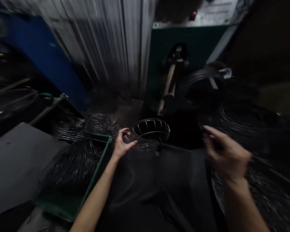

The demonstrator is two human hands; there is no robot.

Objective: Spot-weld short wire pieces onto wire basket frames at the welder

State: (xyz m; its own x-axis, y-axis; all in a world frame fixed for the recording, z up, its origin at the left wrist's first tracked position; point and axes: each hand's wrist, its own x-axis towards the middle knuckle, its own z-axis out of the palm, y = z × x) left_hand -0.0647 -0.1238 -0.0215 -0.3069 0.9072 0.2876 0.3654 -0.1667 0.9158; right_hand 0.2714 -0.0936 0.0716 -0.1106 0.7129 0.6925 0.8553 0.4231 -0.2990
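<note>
My left hand point(122, 144) reaches forward with its thumb and fingers apart in a C shape. Close by its fingertips is a round wire frame point(151, 121), a ring with short cross wires, partly lost in shadow. Whether the fingertips touch its near edge is unclear. My right hand point(228, 156) is raised at the right, blurred, its fingers curled and thumb pressed toward the forefinger. Anything in that pinch is too dark to make out. Dark cloth point(178, 174) covers my lap between the two arms.
On the left stands a green crate point(103, 154) with many bent wire pieces, beside a grey panel point(21, 167). Ahead is a dark green machine point(190, 37) with a protruding bar point(169, 80). Wire coils point(203, 75) and more wire pieces point(270, 190) lie at the right.
</note>
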